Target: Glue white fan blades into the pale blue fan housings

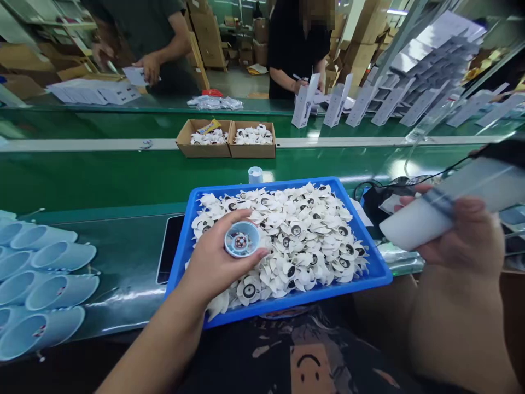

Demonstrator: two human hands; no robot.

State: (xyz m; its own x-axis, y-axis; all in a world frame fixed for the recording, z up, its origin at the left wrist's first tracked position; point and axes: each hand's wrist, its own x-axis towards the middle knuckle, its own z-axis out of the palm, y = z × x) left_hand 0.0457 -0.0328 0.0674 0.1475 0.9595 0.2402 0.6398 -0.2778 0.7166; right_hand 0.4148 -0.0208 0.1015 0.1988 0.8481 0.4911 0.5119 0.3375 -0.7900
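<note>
My left hand [217, 257] is wrapped around a light blue cup-shaped housing [242, 239], its open end towards me. Reddish and metallic parts and wires show inside it. Under this hand lies a blue tray [287, 301] heaped with small white fan blades [295, 241], many with a dark round hub. Off to the right, my right hand [463, 235] grips a white tube-shaped object [422, 216], blurred by motion. The tube has a dark end at upper right, with a thin black cord near it.
Several light blue housings [61, 290] lie in rows at left. A dark flat device [171, 249] is partly under the tray. Two cardboard boxes [205, 150] of white parts stand beyond, near a small blue cup [255, 175]. Two people work across the bench, near white boxes [305, 101].
</note>
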